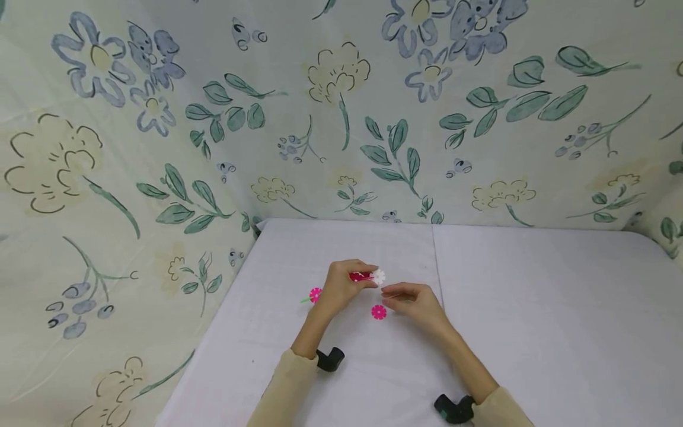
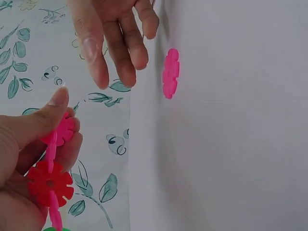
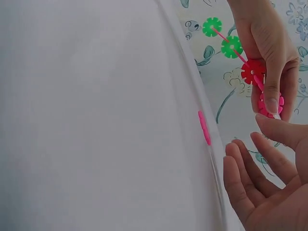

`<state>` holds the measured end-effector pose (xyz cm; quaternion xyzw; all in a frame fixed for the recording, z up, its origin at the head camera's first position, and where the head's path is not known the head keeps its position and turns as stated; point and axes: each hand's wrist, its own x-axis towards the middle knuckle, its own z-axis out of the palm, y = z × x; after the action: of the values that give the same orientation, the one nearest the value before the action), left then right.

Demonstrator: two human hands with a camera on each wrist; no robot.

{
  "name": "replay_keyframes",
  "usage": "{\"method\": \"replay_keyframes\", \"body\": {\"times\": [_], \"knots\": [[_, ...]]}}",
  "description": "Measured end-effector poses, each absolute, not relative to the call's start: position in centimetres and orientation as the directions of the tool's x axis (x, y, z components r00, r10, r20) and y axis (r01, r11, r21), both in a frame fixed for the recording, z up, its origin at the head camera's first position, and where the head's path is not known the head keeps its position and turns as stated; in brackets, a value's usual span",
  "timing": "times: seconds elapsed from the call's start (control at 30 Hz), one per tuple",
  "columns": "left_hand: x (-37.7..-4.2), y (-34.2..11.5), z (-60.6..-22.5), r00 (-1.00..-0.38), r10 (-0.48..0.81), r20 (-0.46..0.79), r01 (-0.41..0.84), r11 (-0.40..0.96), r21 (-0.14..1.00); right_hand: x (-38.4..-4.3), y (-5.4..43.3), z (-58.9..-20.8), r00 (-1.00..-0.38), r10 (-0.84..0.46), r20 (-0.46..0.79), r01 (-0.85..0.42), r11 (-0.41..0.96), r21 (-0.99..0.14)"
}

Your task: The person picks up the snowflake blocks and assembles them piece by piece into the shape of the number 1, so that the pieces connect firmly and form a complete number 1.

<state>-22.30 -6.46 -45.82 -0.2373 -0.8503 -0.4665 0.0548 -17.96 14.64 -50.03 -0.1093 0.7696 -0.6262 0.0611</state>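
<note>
My left hand (image 1: 338, 290) pinches a chain of notched, flower-shaped plastic discs just above the table. A white disc (image 1: 378, 277) sticks out past its thumb and fingertips. In the left wrist view a red disc (image 2: 49, 183) and pink ones lie along the palm. Green discs (image 3: 232, 46) form the far end of the chain in the right wrist view, trailing behind the left hand. My right hand (image 1: 418, 303), holding nothing, hovers beside the white disc with its fingers loosely bent. A single pink disc (image 1: 379, 312) lies below its fingertips on the cloth.
A white cloth (image 1: 533, 314) with a crease covers the table. Patterned fabric with flowers and leaves (image 1: 341, 118) hangs behind it and on the left side. Black devices (image 1: 331, 359) are strapped at both wrists, near the beige sleeves.
</note>
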Motion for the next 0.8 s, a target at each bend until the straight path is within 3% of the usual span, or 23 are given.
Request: {"method": "replay_keyframes", "body": {"times": [0.47, 0.8], "knots": [[-22.4, -6.4, -46.2, -0.901, 0.355, 0.248, 0.391, 0.418, 0.82, -17.8, 14.2, -51.2, -0.976, -0.215, 0.045, -0.111, 0.309, -0.945], [-22.3, -6.5, -46.2, -0.901, 0.357, 0.245, 0.388, 0.414, 0.823, -17.3, 13.0, -51.6, -0.977, -0.19, 0.093, -0.174, 0.473, -0.864]]}}
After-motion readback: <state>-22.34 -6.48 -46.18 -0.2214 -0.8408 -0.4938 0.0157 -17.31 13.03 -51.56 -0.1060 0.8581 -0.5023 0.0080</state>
